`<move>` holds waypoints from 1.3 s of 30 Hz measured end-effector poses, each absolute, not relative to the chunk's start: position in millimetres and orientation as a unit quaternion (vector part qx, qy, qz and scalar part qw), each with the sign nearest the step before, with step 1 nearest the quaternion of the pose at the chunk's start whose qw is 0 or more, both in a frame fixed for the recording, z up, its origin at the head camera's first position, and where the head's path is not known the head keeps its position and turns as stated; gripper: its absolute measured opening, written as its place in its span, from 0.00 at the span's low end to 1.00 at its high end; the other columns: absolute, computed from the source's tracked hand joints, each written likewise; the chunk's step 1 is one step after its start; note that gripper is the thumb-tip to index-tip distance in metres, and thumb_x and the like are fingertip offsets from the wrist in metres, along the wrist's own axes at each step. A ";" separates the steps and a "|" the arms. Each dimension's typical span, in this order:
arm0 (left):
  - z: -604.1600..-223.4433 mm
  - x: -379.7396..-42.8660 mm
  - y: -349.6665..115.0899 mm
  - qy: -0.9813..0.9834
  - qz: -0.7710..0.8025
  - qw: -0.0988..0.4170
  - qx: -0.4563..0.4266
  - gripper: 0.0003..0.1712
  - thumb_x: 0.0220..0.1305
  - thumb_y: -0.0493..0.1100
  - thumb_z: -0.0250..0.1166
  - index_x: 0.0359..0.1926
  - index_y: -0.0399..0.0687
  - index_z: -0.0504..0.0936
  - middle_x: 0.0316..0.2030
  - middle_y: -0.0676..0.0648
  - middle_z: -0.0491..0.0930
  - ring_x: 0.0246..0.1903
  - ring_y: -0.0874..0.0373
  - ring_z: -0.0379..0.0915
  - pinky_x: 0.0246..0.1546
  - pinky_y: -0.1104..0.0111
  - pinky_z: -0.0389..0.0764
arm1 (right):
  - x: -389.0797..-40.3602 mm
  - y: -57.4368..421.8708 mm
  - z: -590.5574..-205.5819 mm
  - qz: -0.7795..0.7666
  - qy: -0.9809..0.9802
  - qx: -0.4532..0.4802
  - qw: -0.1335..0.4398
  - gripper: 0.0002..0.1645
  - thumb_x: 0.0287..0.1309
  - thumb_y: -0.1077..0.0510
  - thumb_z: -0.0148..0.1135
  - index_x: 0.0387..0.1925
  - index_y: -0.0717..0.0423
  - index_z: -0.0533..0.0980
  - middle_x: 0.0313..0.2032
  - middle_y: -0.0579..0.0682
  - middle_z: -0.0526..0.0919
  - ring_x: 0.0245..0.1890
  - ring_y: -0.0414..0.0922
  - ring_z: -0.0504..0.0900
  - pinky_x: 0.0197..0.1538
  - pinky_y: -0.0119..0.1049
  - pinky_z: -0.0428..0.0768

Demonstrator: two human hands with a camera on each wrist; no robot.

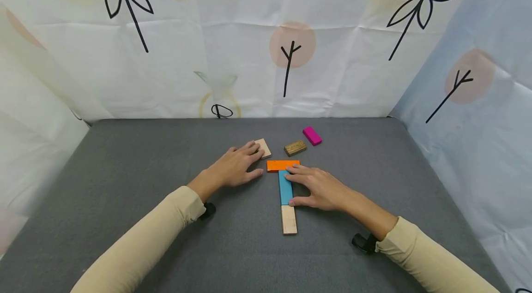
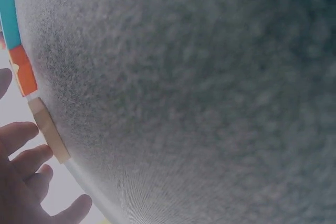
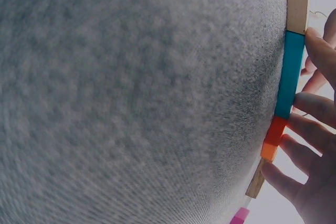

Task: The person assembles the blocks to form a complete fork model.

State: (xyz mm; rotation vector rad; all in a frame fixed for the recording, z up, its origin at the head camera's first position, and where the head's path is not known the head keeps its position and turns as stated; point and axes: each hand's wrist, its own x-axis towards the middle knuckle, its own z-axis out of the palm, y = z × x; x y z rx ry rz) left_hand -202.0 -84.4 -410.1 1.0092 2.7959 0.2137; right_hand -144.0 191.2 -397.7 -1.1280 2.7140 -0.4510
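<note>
A plain wooden block [image 1: 289,220], a blue block [image 1: 285,188] and an orange block [image 1: 278,165] lie flat and join in a T, the orange one crosswise at the far end. My right hand [image 1: 320,188] spreads over the right side of it. Its thumb touches near the blue block's near end, and other fingers rest by the blue and orange blocks. My left hand [image 1: 237,167] reaches with extended fingertips to a second plain wooden block [image 1: 263,148], left of and beyond the orange one. In the left wrist view that block [image 2: 50,132] shows against the fingertips.
A brown wood-grain block [image 1: 295,148] and a magenta block [image 1: 312,136] lie beyond the orange block, to the right. Grey cloth covers the table [image 1: 166,154]. White patterned curtains [image 1: 249,53] stand along its back and sides.
</note>
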 end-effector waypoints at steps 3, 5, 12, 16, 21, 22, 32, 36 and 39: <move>-410.9 -200.0 -84.9 0.933 0.071 0.083 0.343 0.39 0.73 0.62 0.53 0.76 0.46 0.60 0.76 0.43 0.55 0.76 0.47 0.47 0.66 0.42 0.61 | -144.0 191.4 -397.8 -0.151 0.909 -0.380 0.084 0.41 0.61 0.36 0.65 0.67 0.57 0.73 0.70 0.55 0.68 0.70 0.55 0.66 0.66 0.57 0.67; -411.3 -198.8 -84.9 0.932 0.067 0.084 0.345 0.40 0.73 0.62 0.53 0.76 0.47 0.59 0.76 0.43 0.54 0.76 0.47 0.46 0.66 0.42 0.61 | -143.9 191.5 -398.0 -0.151 0.908 -0.381 0.084 0.41 0.61 0.36 0.64 0.67 0.57 0.73 0.70 0.55 0.68 0.70 0.55 0.66 0.66 0.57 0.67; -410.4 -196.4 -82.3 0.932 0.055 0.095 0.344 0.41 0.73 0.63 0.52 0.77 0.49 0.57 0.77 0.45 0.52 0.76 0.48 0.44 0.66 0.42 0.60 | -143.7 192.0 -398.4 -0.153 0.907 -0.383 0.080 0.41 0.61 0.36 0.64 0.66 0.57 0.73 0.70 0.55 0.68 0.70 0.55 0.66 0.66 0.57 0.67; -410.1 -195.3 -80.6 0.932 0.052 0.097 0.345 0.41 0.73 0.63 0.52 0.78 0.49 0.56 0.77 0.45 0.52 0.76 0.48 0.44 0.66 0.42 0.59 | -143.4 192.0 -398.5 -0.154 0.908 -0.382 0.080 0.41 0.61 0.36 0.64 0.67 0.57 0.73 0.70 0.55 0.68 0.70 0.55 0.66 0.66 0.58 0.67; -411.1 -193.7 -79.4 0.933 0.049 0.103 0.342 0.41 0.73 0.64 0.52 0.78 0.51 0.55 0.77 0.46 0.51 0.77 0.49 0.42 0.66 0.41 0.59 | -143.3 191.6 -398.8 -0.153 0.908 -0.381 0.082 0.41 0.62 0.36 0.64 0.67 0.57 0.73 0.70 0.56 0.68 0.70 0.55 0.66 0.66 0.58 0.67; -411.4 -193.4 -79.2 0.932 0.052 0.102 0.343 0.41 0.73 0.64 0.52 0.78 0.51 0.56 0.77 0.45 0.51 0.77 0.49 0.43 0.66 0.41 0.59 | -143.3 191.6 -398.8 -0.154 0.908 -0.381 0.082 0.41 0.62 0.36 0.64 0.67 0.57 0.73 0.70 0.56 0.68 0.70 0.55 0.66 0.66 0.58 0.67; -411.6 -192.9 -78.6 0.932 0.059 0.104 0.342 0.41 0.73 0.64 0.52 0.78 0.52 0.56 0.77 0.46 0.50 0.77 0.50 0.43 0.67 0.41 0.58 | -143.3 191.9 -397.3 -0.153 0.909 -0.380 0.081 0.41 0.61 0.36 0.65 0.67 0.57 0.73 0.70 0.55 0.68 0.70 0.55 0.66 0.66 0.59 0.67; -412.2 -193.5 -79.3 0.931 0.058 0.102 0.344 0.41 0.73 0.64 0.52 0.78 0.51 0.56 0.77 0.46 0.51 0.77 0.49 0.43 0.66 0.41 0.59 | -143.1 191.5 -396.9 -0.153 0.909 -0.379 0.083 0.41 0.61 0.36 0.65 0.67 0.57 0.73 0.70 0.55 0.68 0.70 0.55 0.66 0.65 0.59 0.67; -412.4 -193.8 -79.5 0.931 0.056 0.102 0.346 0.41 0.73 0.64 0.52 0.78 0.52 0.55 0.77 0.46 0.50 0.77 0.50 0.42 0.66 0.41 0.59 | -143.3 191.0 -397.3 -0.148 0.910 -0.380 0.079 0.41 0.60 0.36 0.65 0.67 0.57 0.73 0.70 0.55 0.69 0.70 0.54 0.66 0.67 0.60 0.64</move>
